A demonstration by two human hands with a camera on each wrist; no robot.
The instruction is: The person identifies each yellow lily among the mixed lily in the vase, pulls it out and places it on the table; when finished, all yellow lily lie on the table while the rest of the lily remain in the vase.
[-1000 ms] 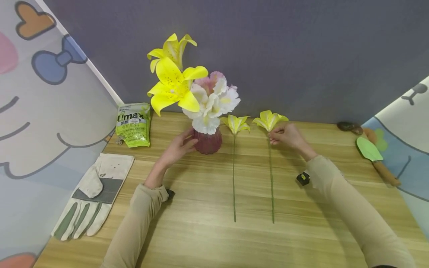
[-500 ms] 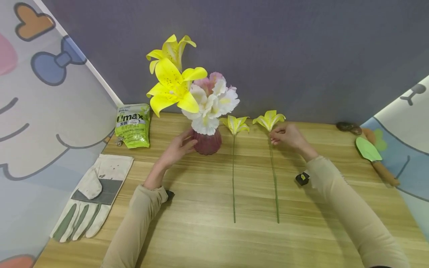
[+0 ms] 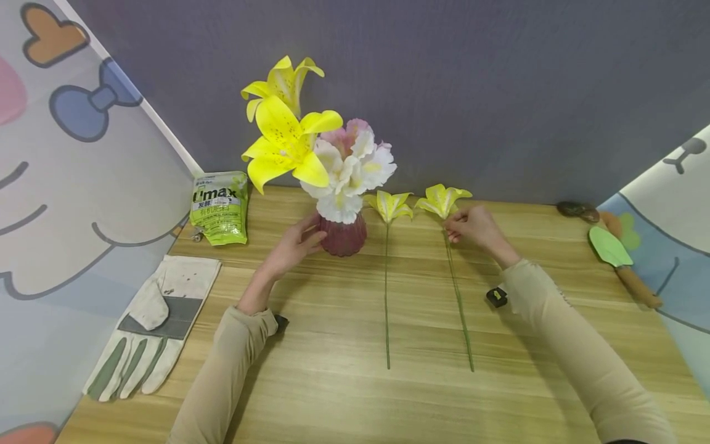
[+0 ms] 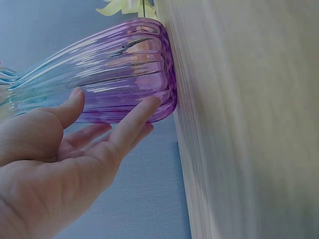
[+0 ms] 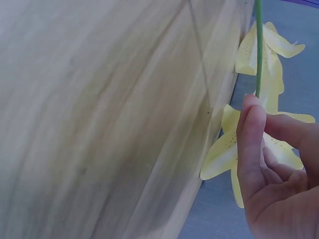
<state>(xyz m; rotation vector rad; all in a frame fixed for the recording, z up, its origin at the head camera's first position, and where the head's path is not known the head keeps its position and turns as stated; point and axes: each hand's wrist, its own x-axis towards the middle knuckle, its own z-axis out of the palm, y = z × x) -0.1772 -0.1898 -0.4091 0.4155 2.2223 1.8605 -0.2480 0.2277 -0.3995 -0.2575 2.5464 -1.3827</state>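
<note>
My left hand [image 3: 293,248] rests its thumb and fingertips against the side of a ribbed glass vase [image 3: 344,238], fingers extended; in the left wrist view the vase [image 4: 114,74] shades from purple at its base to blue at the neck. Two large yellow lilies [image 3: 285,145] and white-pink ruffled flowers [image 3: 349,176] stand in it. Just below the bloom of a yellow lily [image 3: 440,200], my right hand [image 3: 478,230] pinches the green stem [image 5: 259,50] between thumb and fingers. Its stem slants toward the front right. Another yellow lily [image 3: 388,206] lies between it and the vase.
At the left are a green fertilizer bag [image 3: 220,209] and a work glove [image 3: 158,320]. A green trowel [image 3: 610,246] with a wooden handle and dark stones [image 3: 577,211] lie at the right. A grey wall [image 3: 499,92] backs the wooden table [image 3: 344,401].
The lower end of the pinched lily's stem has swung to the right, while its bloom has shifted slightly. My left hand has stayed at the vase.
</note>
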